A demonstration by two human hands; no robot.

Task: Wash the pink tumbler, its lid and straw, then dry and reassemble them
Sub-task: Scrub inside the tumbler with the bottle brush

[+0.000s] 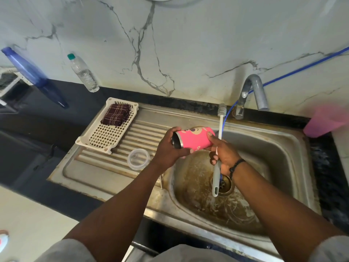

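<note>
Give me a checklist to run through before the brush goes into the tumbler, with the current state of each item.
1. Tumbler held firmly: ok, left hand grips the open end and right hand steadies the base.
2. Mouth facing the brush: not ok, the mouth points left, away from it.
3. Bristle end toward the tumbler: not ok, bristles point up toward the tap.
4. Lid off: ok, on the drainboard.
5. Water running: cannot tell.
6. Straw located: cannot tell.
</note>
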